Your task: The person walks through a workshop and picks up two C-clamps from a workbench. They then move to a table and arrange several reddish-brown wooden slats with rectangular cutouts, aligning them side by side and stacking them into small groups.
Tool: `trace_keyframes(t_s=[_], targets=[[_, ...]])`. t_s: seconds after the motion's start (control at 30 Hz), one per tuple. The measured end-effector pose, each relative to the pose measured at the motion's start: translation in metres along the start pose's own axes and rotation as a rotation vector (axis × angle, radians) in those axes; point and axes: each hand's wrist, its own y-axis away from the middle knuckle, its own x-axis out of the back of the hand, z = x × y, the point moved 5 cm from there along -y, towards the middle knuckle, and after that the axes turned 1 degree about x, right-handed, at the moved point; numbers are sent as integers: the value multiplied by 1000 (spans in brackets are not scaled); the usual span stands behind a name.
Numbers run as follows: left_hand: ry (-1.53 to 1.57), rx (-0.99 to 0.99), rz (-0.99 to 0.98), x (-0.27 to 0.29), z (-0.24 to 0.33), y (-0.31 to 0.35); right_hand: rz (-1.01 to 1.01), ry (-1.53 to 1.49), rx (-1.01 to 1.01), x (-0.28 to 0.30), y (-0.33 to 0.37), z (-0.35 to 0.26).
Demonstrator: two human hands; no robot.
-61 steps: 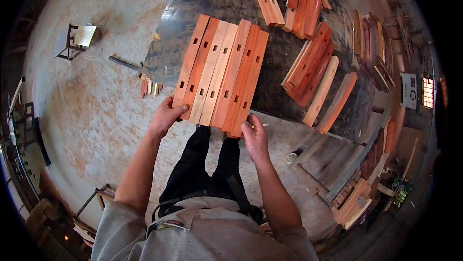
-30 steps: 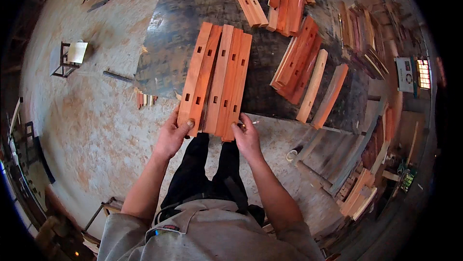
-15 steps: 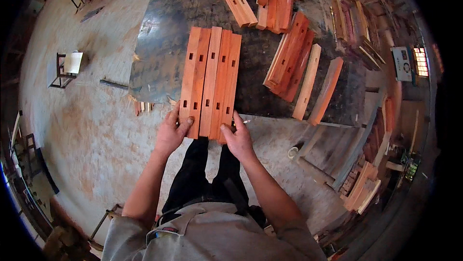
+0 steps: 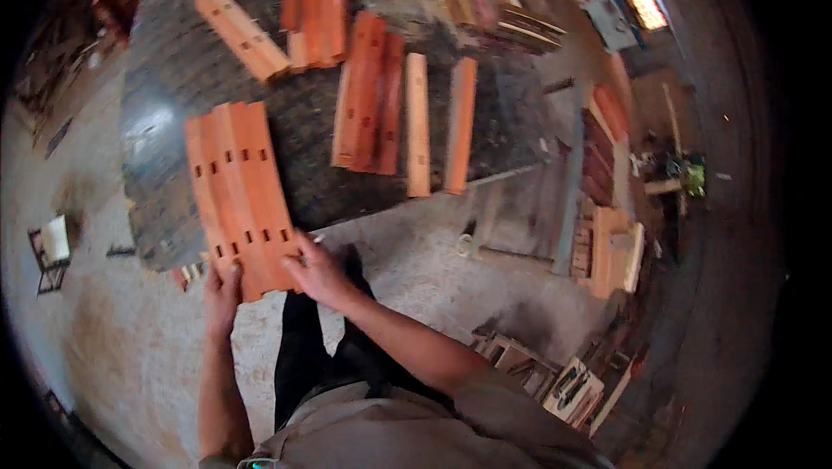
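Several reddish wooden slats (image 4: 236, 196) lie side by side as a flat bundle, each with small rectangular holes cut near both ends. My left hand (image 4: 224, 296) grips the near left edge, thumb on top. At the near right edge my right hand (image 4: 317, 273) presses with its thumb over the wood, and a thin white stick (image 4: 322, 259) pokes out by its fingers. The bundle's far part lies over the dark table (image 4: 303, 196); whether it rests on the top, I cannot tell. The fingers beneath the slats are hidden.
On the table are a pale pair of holed slats (image 4: 241, 33), a reddish stack (image 4: 322, 14), darker holed pieces (image 4: 368, 96) and two single slats, one pale (image 4: 418, 122), one orange (image 4: 461, 127). A small chair (image 4: 54, 248) stands left; a wood pile (image 4: 611, 248) is at right.
The view has swung to the right, so table and stacks appear farther left. Both hands still hold the slats, whose ends and holes line up more evenly now.
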Motion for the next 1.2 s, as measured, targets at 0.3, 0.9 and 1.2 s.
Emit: trace_keyframes(t_s=[0.3,0.9,1.2], targets=[[205,-144,-22,-7,2,-1,-4,17,-101,10,4,-8],[668,-158,-194,-26,-32,5,-28,-121,-222,-5,23,15],[627,-191,-177,-38,-24,15,15,28,10,2,18,14]])
